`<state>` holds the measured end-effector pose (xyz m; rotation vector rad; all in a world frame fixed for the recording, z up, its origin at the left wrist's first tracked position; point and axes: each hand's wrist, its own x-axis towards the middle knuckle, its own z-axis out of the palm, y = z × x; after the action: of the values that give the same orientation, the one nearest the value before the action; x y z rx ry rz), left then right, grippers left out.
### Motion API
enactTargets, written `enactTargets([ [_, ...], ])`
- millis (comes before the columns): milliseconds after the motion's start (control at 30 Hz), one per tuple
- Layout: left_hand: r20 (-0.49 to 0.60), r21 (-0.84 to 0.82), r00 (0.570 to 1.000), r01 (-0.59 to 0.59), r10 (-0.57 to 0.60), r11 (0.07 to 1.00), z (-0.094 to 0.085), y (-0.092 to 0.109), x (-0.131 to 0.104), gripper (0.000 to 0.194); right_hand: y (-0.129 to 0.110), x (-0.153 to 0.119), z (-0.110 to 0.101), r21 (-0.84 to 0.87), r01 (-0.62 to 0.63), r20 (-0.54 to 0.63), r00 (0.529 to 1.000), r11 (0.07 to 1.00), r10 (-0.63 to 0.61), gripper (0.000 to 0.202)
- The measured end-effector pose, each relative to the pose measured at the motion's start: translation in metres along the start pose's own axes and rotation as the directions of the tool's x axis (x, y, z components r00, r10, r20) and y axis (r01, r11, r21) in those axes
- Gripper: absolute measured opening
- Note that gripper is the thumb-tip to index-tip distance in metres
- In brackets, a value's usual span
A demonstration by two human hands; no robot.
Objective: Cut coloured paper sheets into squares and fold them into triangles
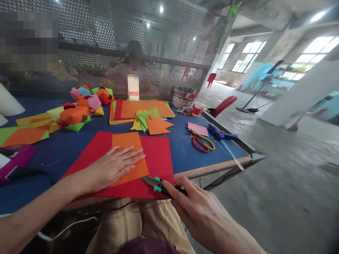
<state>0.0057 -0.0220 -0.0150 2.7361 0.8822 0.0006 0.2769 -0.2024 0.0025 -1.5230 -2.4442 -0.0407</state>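
My left hand (116,165) lies flat, fingers stretched out, on an orange sheet of paper (128,139). Under that is a larger red sheet (160,155) reaching the table's front edge. My right hand (192,203) is closed around a black and green utility knife (165,187). The knife's blade meets or nearly meets the lower right corner of the orange sheet; I cannot tell whether it is touching. Cut orange and green paper pieces (159,125) lie just beyond the red sheet.
A stack of coloured paper (148,109) lies behind. Folded paper shapes (75,114) are at left. Scissors (202,141), a blue glue gun (221,133), a paper cup (199,108) and a basket (184,97) stand or lie at right. A perforated metal panel (106,49) borders the back.
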Motion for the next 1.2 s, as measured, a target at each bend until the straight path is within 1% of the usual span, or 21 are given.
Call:
enactTargets([
  [200,-0.029,0.008,0.999,-0.017,0.017,1.000,0.003,-0.001,-0.001,0.048,-0.003,0.002,0.001,-0.021,-0.024,-0.027,0.999,0.999,0.024,0.046],
  [433,-0.060,0.009,0.997,-0.041,0.042,0.999,0.005,-0.002,-0.001,0.048,-0.008,0.003,0.002,-0.041,0.003,-0.055,0.998,0.999,-0.005,0.046],
  [633,-0.048,-0.008,0.998,-0.037,0.037,0.999,0.003,0.000,-0.001,0.048,-0.011,0.005,0.004,-0.031,0.016,-0.073,0.997,0.999,-0.018,0.045],
  [800,-0.031,-0.022,0.999,-0.019,0.018,1.000,0.003,0.002,-0.001,0.049,-0.012,0.005,0.006,-0.068,0.015,-0.042,0.999,0.998,-0.018,0.047],
  [933,-0.017,-0.030,1.000,-0.018,0.017,0.999,0.002,0.002,-0.001,0.050,-0.015,0.007,0.008,-0.087,0.023,-0.044,0.999,0.996,-0.027,0.047],
  [1200,0.013,-0.042,1.000,-0.003,0.004,0.999,0.001,0.003,0.000,0.052,-0.020,0.010,0.010,-0.042,0.019,-0.024,1.000,0.999,-0.020,0.045],
])
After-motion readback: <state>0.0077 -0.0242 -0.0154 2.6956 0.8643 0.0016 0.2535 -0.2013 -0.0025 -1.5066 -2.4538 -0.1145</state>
